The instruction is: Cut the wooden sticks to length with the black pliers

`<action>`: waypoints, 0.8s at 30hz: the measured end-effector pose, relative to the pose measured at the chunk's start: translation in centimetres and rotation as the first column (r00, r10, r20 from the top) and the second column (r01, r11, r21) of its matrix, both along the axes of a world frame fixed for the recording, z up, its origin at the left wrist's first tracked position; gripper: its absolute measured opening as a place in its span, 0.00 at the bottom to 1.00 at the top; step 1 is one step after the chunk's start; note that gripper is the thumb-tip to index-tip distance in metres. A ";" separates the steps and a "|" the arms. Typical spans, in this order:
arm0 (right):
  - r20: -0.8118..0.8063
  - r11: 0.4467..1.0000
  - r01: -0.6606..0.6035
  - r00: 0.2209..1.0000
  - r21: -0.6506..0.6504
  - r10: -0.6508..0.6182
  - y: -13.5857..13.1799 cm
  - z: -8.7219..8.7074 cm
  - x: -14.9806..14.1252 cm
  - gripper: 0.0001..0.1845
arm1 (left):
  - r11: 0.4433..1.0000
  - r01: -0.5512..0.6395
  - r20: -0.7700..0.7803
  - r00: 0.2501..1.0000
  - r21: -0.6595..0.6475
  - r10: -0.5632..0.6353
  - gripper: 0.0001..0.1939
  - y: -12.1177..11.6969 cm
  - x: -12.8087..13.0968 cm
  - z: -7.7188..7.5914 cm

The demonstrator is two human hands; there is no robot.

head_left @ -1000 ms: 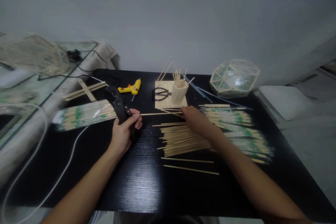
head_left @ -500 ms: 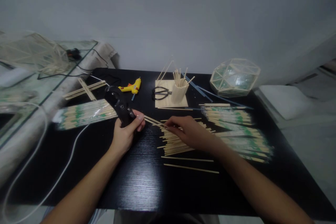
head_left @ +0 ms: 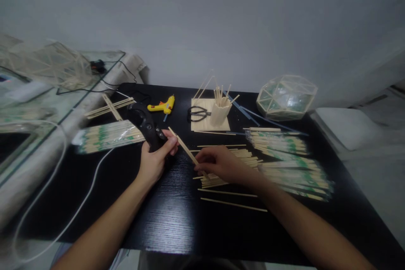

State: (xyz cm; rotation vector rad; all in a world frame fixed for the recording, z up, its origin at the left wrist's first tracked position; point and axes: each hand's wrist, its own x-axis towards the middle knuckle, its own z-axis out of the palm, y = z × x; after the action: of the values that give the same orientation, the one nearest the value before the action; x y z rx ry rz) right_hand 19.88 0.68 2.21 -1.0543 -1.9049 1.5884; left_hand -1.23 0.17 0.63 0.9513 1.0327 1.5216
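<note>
My left hand (head_left: 156, 158) is closed around a black hand tool (head_left: 147, 126) with a curved upper end; its exact kind I cannot make out. My right hand (head_left: 221, 162) pinches thin wooden sticks (head_left: 185, 147), which appear to be two lying side by side. The sticks slant up to the left, and their upper end passes close by the fingertips of my left hand; whether they touch I cannot tell. Under my right hand spreads a pile of loose wooden sticks (head_left: 249, 158), partly covered by the hand. Two single sticks (head_left: 234, 204) lie nearer to me.
Behind are a yellow glue gun (head_left: 163, 106), black-handled scissors (head_left: 198, 113) and a wooden holder (head_left: 219, 114) with sticks on a square board. Bagged sticks lie left (head_left: 109, 135) and right (head_left: 294, 175). A geometric glass-like frame (head_left: 286, 97) stands back right. A white cord (head_left: 90, 190) loops at left.
The sticks in my right hand have swung steeper, with their upper end raised past my left fingertips. My right hand has lowered slightly. My left hand still grips the black tool.
</note>
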 end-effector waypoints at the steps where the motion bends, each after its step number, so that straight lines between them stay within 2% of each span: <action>1: -0.002 0.999 0.033 0.999 0.040 -0.033 0.1 -0.5 -0.4 0.04 | 1.000 -0.011 -0.038 0.999 0.006 0.011 0.12 -0.1 0.0 -0.1; 6: -0.044 0.967 0.099 0.995 0.236 -0.091 1.1 -1.6 -2.5 0.03 | 0.997 -0.074 -0.153 0.985 0.030 0.078 0.12 -1.0 0.5 0.5; 12: 0.016 0.898 0.047 0.998 0.438 -0.060 1.6 -1.7 -3.3 0.03 | 0.997 -0.039 -0.241 0.969 0.069 0.054 0.11 -1.5 0.8 2.3; 18: 0.079 0.883 0.014 0.995 0.469 -0.058 1.5 -2.7 -3.3 0.03 | 0.999 -0.015 -0.290 0.957 0.047 0.028 0.12 -1.8 0.7 2.6; 24: 0.152 0.876 -0.019 0.986 0.481 -0.062 1.5 -2.7 -3.5 0.05 | 1.000 -0.014 -0.311 0.950 0.023 0.020 0.14 -1.6 0.9 2.4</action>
State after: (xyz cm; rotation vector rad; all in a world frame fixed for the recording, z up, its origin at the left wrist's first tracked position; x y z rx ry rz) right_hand 16.41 2.22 -0.53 -0.9973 -2.2274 0.9482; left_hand -0.34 -1.44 3.01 1.2271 1.2518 1.4259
